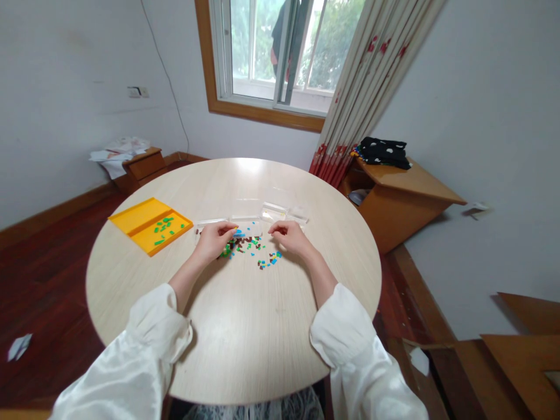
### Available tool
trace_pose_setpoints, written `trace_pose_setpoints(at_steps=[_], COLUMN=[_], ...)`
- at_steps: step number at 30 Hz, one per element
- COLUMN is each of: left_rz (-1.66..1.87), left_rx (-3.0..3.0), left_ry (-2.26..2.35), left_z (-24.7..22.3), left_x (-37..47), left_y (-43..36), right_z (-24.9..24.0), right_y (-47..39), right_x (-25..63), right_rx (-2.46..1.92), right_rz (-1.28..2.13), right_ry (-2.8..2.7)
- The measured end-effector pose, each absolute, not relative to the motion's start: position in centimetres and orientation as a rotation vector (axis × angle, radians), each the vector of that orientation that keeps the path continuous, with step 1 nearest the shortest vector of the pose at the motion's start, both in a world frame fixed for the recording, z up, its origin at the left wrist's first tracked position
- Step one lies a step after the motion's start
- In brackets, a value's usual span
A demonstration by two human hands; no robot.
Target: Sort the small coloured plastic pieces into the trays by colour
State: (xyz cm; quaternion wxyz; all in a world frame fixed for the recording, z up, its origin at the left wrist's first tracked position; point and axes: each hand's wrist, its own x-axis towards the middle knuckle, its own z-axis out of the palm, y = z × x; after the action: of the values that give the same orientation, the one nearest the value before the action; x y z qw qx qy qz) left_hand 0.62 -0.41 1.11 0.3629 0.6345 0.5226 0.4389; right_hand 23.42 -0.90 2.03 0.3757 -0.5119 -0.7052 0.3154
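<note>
Small brown, green, blue and yellow pieces lie scattered on the round pale table. My left hand is over the left side of the pile, its thumb and fingertips pinched on a tiny yellow piece. To the right of the pile my right hand has its fingers bent together; anything between the tips is too small to make out. Behind the hands stand clear plastic boxes, one with a few yellow bits. An open yellow case at the left holds several green pieces.
Beyond the table's right edge stands a wooden cabinet with dark cloth on top. A curtain hangs by the window. Papers lie on a small wooden stand at the back left.
</note>
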Motion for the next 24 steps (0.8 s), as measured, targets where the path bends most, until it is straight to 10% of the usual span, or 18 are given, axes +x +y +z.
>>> trace_pose_setpoints(at_steps=[24], left_rz=[1.186], left_rx=[1.506], left_ry=[1.386], left_z=[1.5], left_x=[0.5], left_y=[-0.5], right_z=[2.9], right_y=[-1.6], right_x=[25.6], right_rx=[-1.435], right_rz=[1.060], right_ry=[-2.151])
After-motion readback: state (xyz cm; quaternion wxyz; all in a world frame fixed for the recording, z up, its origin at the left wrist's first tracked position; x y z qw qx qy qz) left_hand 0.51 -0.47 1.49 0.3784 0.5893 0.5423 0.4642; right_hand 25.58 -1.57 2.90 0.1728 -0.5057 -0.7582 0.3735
